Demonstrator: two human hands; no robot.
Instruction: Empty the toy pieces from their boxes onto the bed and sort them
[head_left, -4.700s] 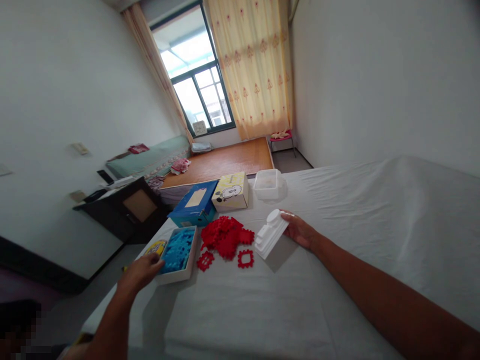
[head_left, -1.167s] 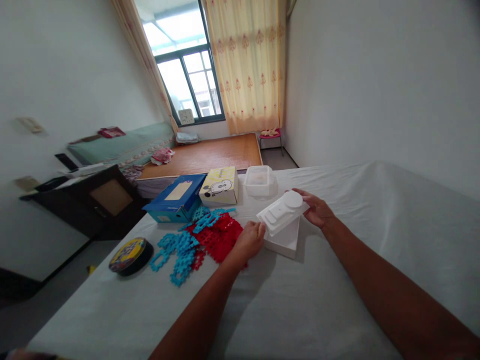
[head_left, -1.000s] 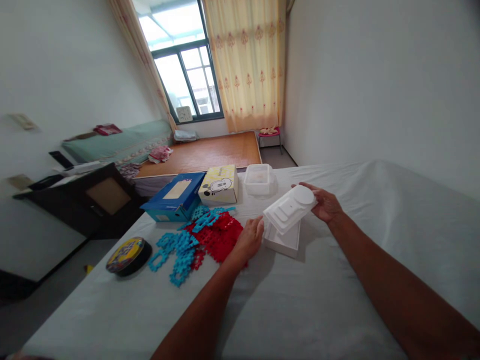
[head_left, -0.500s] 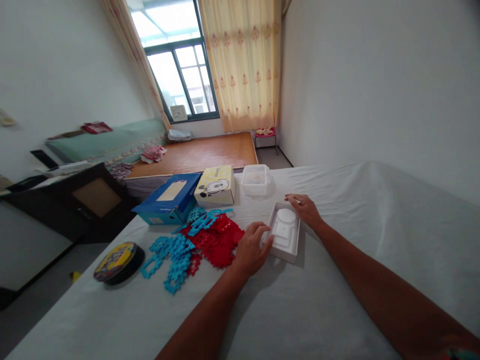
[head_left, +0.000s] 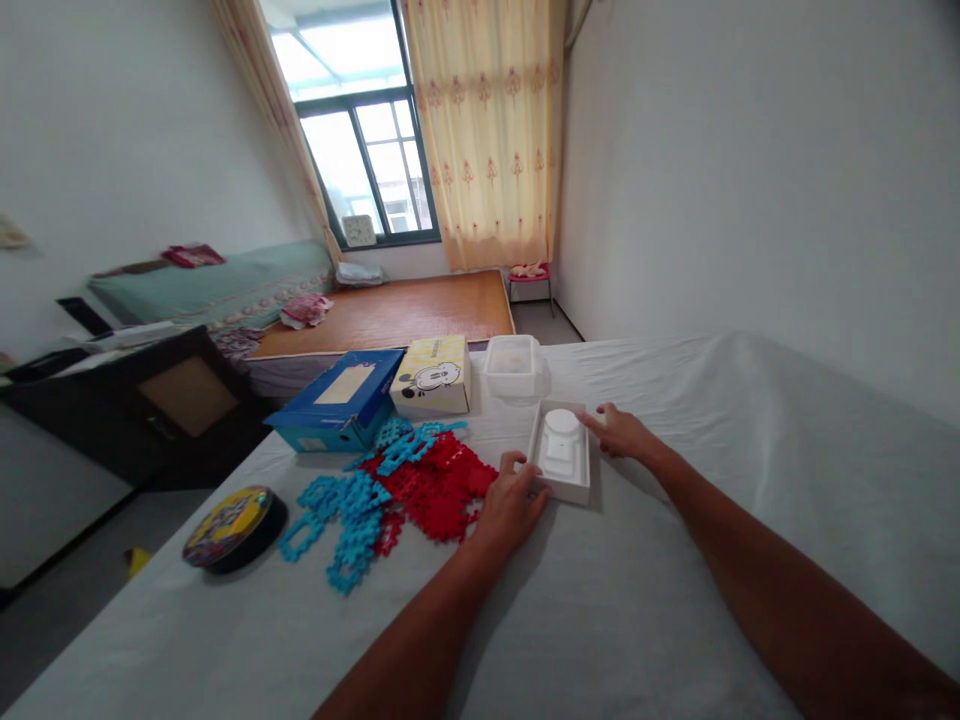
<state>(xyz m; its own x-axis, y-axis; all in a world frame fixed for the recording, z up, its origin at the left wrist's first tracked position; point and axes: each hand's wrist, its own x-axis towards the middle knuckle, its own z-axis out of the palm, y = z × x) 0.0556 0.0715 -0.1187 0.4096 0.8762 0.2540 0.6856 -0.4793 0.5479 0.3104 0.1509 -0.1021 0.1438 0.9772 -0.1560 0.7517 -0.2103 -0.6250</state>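
Observation:
A shallow white box (head_left: 576, 492) lies on the white sheet, its top uncovered. Inside sits a white moulded insert (head_left: 562, 450) with a round disc shape at its far end. My left hand (head_left: 514, 500) is closed on the box's near left corner, fingers over the rim and thumb at the near side. At the far right corner, my right hand (head_left: 619, 432) reaches with an outstretched finger to the rim; its fingers are apart and it grips nothing. Left of my left hand lie red snowflake-edged linking pieces (head_left: 442, 490) beside blue ones (head_left: 356, 515).
Behind stand a blue cardboard box (head_left: 337, 395), a yellow and white cartoon box (head_left: 431, 375) and a clear plastic container (head_left: 512, 365). A round yellow and black tin (head_left: 236, 528) rests near the sheet's left edge. A dark cabinet (head_left: 157, 400) stands farther left.
The white box has turned a little and shifted slightly left and away. My left hand has moved to its near corner. My right hand has moved lower along the right side, one finger stretched out.

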